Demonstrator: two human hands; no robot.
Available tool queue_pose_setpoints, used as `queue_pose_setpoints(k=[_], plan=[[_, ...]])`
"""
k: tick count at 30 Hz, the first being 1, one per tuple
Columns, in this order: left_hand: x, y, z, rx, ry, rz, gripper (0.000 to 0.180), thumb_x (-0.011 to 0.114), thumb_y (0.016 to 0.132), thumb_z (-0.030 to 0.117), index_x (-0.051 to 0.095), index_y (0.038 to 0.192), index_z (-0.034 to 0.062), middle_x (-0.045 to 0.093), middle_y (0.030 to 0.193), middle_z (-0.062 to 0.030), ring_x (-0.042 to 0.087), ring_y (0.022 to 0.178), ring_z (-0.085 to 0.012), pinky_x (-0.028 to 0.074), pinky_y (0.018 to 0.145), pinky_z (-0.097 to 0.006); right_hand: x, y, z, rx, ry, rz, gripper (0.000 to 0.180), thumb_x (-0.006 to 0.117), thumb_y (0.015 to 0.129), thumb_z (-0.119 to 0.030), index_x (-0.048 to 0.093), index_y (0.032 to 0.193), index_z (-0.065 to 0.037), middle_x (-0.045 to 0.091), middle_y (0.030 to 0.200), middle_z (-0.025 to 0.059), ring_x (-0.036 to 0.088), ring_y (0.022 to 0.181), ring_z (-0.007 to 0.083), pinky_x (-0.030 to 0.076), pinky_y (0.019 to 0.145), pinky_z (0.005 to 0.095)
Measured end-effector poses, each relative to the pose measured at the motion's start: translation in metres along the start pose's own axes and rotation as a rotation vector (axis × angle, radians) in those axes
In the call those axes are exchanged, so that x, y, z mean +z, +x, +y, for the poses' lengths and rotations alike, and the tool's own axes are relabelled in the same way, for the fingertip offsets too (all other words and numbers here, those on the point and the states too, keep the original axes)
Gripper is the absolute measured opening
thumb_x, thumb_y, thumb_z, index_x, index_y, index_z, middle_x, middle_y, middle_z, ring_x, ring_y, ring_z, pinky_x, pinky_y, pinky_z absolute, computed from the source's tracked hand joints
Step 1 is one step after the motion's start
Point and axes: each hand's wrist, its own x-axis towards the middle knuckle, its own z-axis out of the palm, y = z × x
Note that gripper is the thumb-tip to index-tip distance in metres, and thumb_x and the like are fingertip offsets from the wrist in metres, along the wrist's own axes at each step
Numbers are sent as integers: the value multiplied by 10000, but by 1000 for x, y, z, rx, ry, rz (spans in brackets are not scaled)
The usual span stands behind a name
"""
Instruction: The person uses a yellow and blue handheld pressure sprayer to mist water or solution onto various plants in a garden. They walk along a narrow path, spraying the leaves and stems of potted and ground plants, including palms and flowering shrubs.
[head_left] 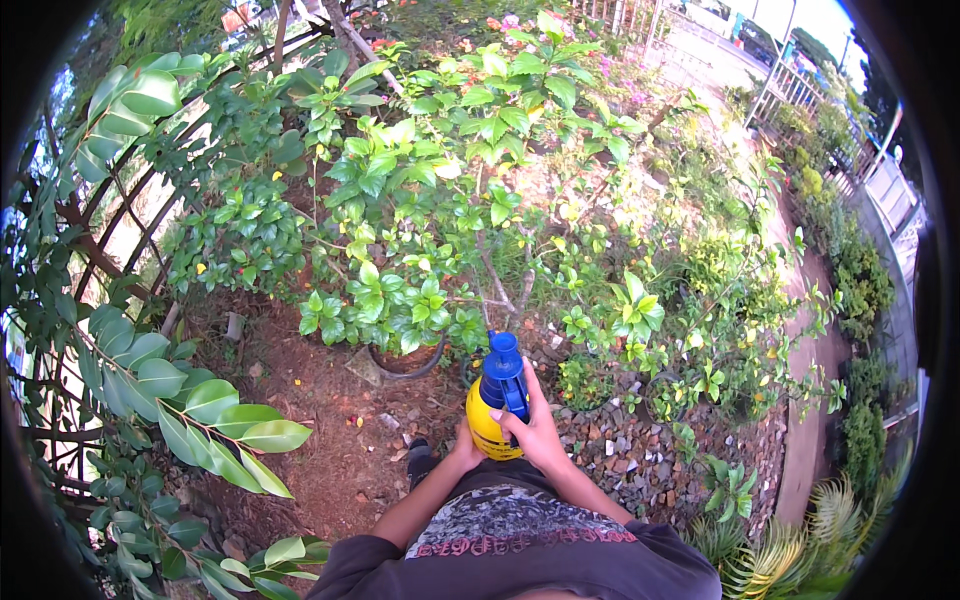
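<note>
Two kinds of ground meet below the hands: reddish soil (300, 400) on the left and a bed of gravel (650, 455) on the right, its right edge running along a narrow path (790, 470). The widest open room is over the soil, between its left edge and the person's legs.

A leafy shrub (375, 290) crowds the far edge of the soil, with the curved rim of a dark pot (410, 376) below its leaves. From the left a broad-leaved branch (210, 410) reaches in over the soil; palm fronds (775, 560) spread near the gravel's near right corner.

The yellow-and-blue bottle (484, 418) is held just before the person's dark shirt (500, 520). Its long axis runs away from the shirt, blue top farthest, yellow base nearest, blue handle on the right. The right hand (537, 425) has its fingers grasping the blue top and handle. The left hand (465, 450) touches the yellow body's left side; its fingers are mostly hidden, so their grip cannot be told.
</note>
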Motion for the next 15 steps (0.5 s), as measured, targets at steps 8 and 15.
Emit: queue_pose_setpoints(k=[8,15], plan=[[-21,-25,56,-180,-18,-23,551,238,1007,514,569,1222,130,662,814,-53,648,727,-182,530,700,-338,61,3,-28,-31,117,-21,982,617,836,21,-40,1552,-125,568,899,77,578,688,132,485,675,278],[-74,-26,97,-253,-193,-149,575,296,972,591,592,1120,120,603,673,-30,621,649,-169,518,662,-322,129,26,-30,13,174,6,947,590,856,36,-40,1549,-103,583,939,61,553,667,114,469,650,273]])
